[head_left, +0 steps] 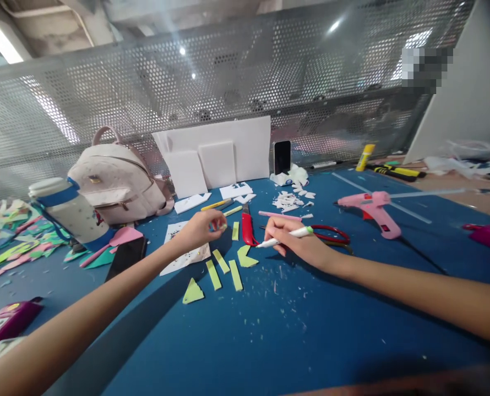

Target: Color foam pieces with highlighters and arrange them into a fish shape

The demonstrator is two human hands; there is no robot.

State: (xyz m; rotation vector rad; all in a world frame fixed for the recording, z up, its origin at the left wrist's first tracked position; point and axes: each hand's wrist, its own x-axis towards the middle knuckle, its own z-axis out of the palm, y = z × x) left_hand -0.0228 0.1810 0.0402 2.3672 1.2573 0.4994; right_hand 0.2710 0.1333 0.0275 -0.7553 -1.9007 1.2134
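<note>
While the right hand pinches a white marker, the left hand curls, contents unclear; a red cutter lies between them, a pink glue gun farther right.

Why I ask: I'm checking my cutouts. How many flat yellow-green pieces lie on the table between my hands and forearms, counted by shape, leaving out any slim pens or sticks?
Strips: 4
Notched piece: 1
Roughly triangular piece: 1
Total: 6
</note>
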